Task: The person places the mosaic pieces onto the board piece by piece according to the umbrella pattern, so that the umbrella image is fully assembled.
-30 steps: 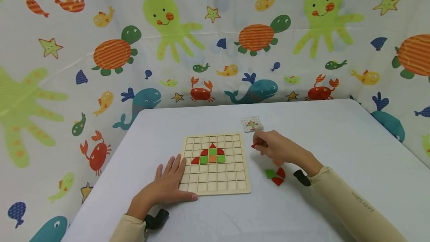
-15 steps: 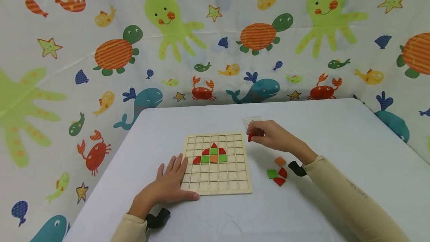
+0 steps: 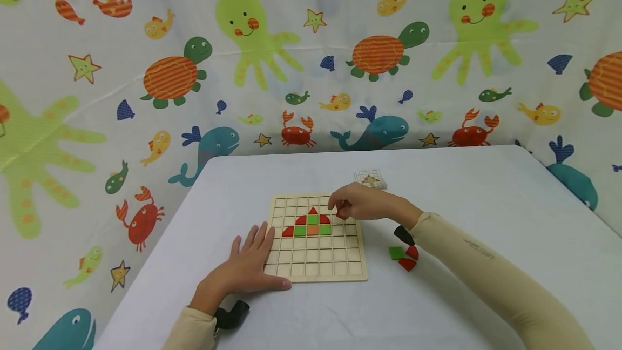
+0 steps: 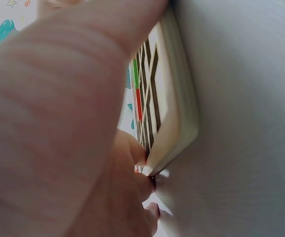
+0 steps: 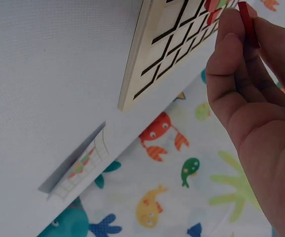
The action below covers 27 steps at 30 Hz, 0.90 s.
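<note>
fingers of the right hand (image 3: 362,202) pinch a flat red piece (image 3: 342,214) over a pale, seemingly wooden grid board (image 3: 340,269), apparently mid-placement; the next move likely calls for squaring it to a shallow cell. the left hand (image 3: 247,268) lies spread at the board's left edge, grasping nothing.

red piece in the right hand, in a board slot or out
Out: the right wrist view shows the right hand pinching the red piece above the board.

At 4 o'clock from the centre of the head view, 1 short line of dark lettering (image 3: 478,248) runs along the person's right sleeve (image 3: 500,274), too small and blurred to read with certainty.
</note>
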Available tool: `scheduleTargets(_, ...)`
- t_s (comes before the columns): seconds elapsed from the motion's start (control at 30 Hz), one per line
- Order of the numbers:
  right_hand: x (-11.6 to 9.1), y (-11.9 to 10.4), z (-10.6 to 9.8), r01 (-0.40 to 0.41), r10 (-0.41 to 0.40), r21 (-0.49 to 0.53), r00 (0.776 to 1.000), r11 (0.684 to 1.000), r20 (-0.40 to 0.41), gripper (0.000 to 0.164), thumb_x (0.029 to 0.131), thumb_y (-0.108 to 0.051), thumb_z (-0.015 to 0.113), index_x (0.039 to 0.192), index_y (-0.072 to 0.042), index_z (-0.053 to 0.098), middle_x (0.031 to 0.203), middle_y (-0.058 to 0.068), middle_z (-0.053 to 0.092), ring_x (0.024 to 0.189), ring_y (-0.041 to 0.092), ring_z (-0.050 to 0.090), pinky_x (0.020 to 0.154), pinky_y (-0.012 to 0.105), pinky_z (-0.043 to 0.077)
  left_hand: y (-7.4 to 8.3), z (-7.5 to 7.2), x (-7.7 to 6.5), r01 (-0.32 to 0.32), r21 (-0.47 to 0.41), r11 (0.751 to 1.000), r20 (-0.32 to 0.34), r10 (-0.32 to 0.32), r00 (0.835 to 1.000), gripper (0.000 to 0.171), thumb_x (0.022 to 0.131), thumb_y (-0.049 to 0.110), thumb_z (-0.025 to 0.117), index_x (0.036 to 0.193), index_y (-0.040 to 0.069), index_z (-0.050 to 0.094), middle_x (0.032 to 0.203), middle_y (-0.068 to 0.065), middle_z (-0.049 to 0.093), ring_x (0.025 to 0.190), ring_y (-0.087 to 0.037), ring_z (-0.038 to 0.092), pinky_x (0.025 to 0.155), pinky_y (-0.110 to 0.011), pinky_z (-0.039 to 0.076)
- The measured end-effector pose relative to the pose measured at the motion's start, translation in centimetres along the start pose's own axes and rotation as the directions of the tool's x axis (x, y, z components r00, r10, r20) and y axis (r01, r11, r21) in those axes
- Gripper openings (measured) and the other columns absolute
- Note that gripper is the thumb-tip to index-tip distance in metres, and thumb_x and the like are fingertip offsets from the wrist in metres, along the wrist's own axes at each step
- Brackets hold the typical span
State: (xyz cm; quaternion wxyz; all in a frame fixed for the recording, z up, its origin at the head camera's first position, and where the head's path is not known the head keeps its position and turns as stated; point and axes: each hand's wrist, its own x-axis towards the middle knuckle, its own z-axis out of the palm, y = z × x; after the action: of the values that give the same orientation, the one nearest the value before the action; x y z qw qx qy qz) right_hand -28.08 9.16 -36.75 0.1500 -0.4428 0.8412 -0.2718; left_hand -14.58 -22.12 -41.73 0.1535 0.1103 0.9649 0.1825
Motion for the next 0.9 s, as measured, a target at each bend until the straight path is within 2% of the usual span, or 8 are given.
scheduleTargets(0.13,0.8,-0.1,0.7,-0.034,0.034,0.004,0.995,0.999,0.092,0.023,0.099,0.005,0.07,0.121,-0.003,0.071,0.094,-0.004,0.069,0.086,0.014,0.061,0.081,0.026,0.056,-0.1,0.1,0.1,-0.004,0.006,1.0,0.007,0.004,1.0,0.135,0.077,0.071,0.084,0.169,-0.003,0.019,0.176,-0.026,0.009,0.161,-0.049,0.002,0.121,-0.075,-0.001)
scheduleTargets(0.3,1.5,-0.3,1.5,-0.056,0.059,-0.027,0.99,0.998,0.128,0.018,0.098,0.001,0.076,0.112,-0.007,0.067,0.091,-0.005,0.066,0.086,0.014,0.06,0.08,0.028,0.055,-0.1,-0.1,0.0,-0.007,0.001,1.0,0.002,0.007,1.0,0.135,0.077,0.071,0.084,0.169,-0.003,0.019,0.176,-0.026,0.009,0.161,-0.049,0.003,0.121,-0.075,-0.001)
scheduleTargets(0.5,1.8,-0.1,2.0,-0.049,0.056,-0.059,0.991,0.997,0.119,0.016,0.097,-0.002,0.078,0.103,-0.011,0.066,0.088,-0.006,0.064,0.085,0.015,0.058,0.078,0.027,0.054,-0.2,-0.1,0.0,-0.004,-0.002,1.0,0.004,0.004,1.0,0.135,0.077,0.071,0.084,0.169,-0.003,0.018,0.176,-0.026,0.008,0.161,-0.048,0.002,0.121,-0.074,-0.002)
scheduleTargets(0.9,1.6,0.7,2.8,-0.01,0.015,-0.095,0.999,0.995,0.05,0.009,0.097,-0.002,0.08,0.099,-0.01,0.074,0.085,-0.008,0.065,0.084,0.014,0.057,0.078,0.027,0.053,0.1,0.1,0.0,0.0,0.007,1.0,-0.006,0.0,1.0,0.135,0.076,0.07,0.085,0.169,-0.003,0.02,0.176,-0.026,0.009,0.161,-0.049,0.002,0.121,-0.075,-0.002)
